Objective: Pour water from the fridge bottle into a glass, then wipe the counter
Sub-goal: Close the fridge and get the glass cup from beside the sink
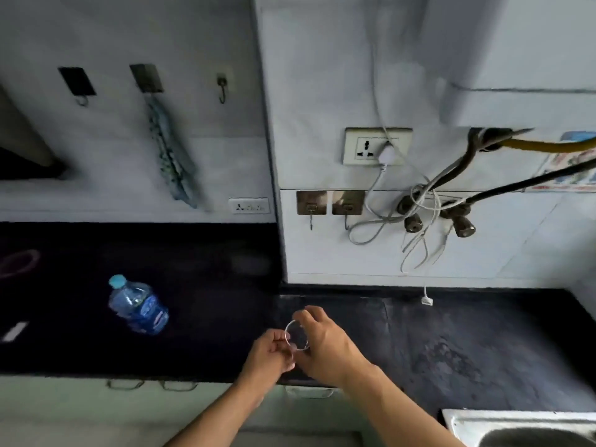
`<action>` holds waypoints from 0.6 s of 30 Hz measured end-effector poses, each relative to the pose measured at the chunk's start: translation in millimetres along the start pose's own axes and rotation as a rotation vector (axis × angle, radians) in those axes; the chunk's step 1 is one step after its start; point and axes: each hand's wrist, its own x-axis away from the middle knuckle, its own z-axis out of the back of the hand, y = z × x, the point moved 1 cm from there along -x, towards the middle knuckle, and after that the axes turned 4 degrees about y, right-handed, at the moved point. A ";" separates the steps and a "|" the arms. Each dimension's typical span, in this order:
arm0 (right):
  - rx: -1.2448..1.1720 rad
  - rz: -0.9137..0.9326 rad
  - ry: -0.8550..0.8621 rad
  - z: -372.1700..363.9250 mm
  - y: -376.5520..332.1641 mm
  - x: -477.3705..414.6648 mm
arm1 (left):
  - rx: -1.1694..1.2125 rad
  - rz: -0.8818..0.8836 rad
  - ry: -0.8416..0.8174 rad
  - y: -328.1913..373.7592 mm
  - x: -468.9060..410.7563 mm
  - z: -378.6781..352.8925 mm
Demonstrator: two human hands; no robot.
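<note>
- Glass sits near the front edge of the dark counter, at about 6 o'clock in the view, seen from above so that mostly its clear round rim shows.
- Both hands are closed around it: the left hand pinches the rim at its 8 o'clock side with fingers curled in, and the right hand wraps over the 3 o'clock side, its fingertips arching over the far rim.
- Whether the glass rests on the counter or is lifted off it cannot be told.
- Bottle, blue-tinted plastic with a light blue cap and a blue label, stands on the counter at 9 o'clock from the glass, well apart from it, with no hand on it.
- Cloth, pale with a green pattern, hangs from a hook on the wall at 11 o'clock.
- Wall socket at 1 o'clock holds a white plug, and loose cables dangle below it beside two dark taps.
- Sink, of metal, shows its corner at 4 o'clock.
</note>
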 end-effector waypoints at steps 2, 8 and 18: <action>0.014 0.064 -0.020 -19.8 -33.8 -14.8 | 0.056 0.006 0.036 0.1 3.1 40.6; -0.016 0.197 -0.038 -90.6 -145.0 -54.4 | 0.185 0.017 0.144 -11.1 9.7 175.9; -0.167 0.310 -0.134 -207.7 -307.6 -99.1 | 0.222 0.033 0.257 -51.6 14.9 385.3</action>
